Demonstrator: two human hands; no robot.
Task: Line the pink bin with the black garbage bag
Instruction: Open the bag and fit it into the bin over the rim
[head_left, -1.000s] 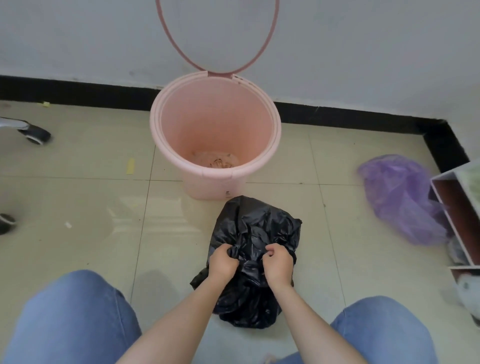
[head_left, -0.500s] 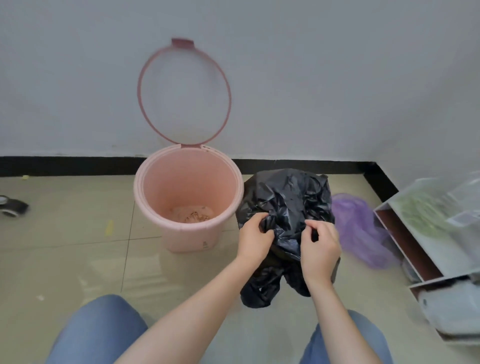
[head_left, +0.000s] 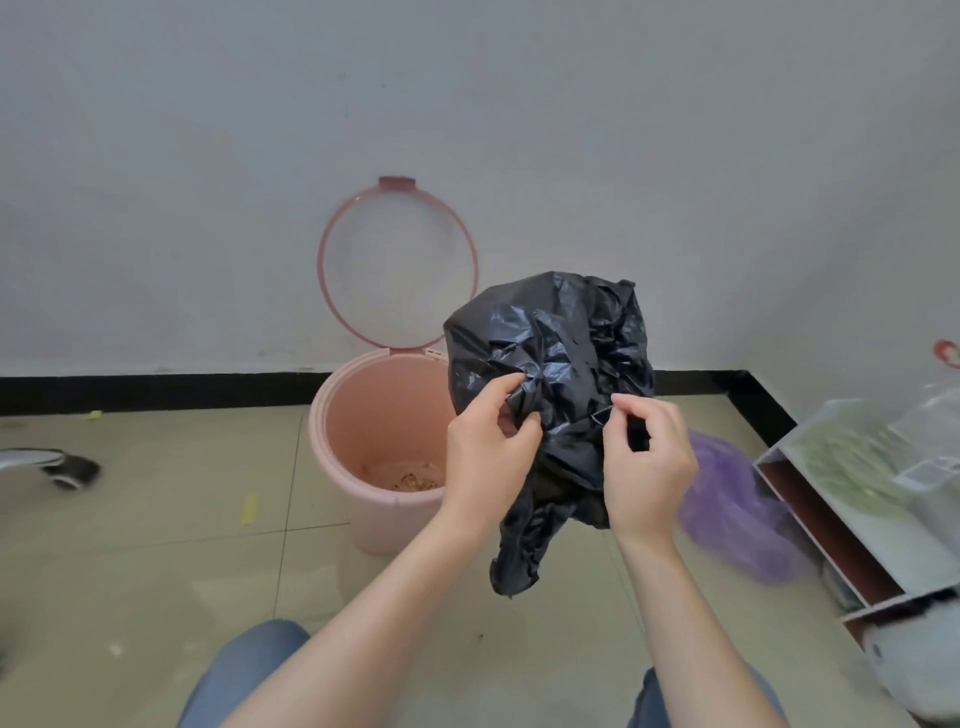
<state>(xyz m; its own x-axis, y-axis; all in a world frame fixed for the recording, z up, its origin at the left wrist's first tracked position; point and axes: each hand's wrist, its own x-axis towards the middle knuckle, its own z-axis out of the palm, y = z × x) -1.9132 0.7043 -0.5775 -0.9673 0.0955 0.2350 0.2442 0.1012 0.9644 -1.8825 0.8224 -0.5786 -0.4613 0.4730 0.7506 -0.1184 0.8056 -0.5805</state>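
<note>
So the black garbage bag (head_left: 550, 364) is up in the air, crumpled into a wad, with a tail hanging straight down toward the floor. Both hands pinch it near the middle: the left hand (head_left: 485, 457) has a closed grip on a fold of plastic, and the right hand (head_left: 647, 467) pinches the film just beside it, fingers curled shut on it. The pink bin (head_left: 374, 415) sits on the floor to the left of and beyond the bag, lid ring flipped up against the wall, some crumbs in the bottom. The left hand is the nearer one to the bin. My guess is the mouth of the bag needs finding first, then everything swings left over the rim.
</note>
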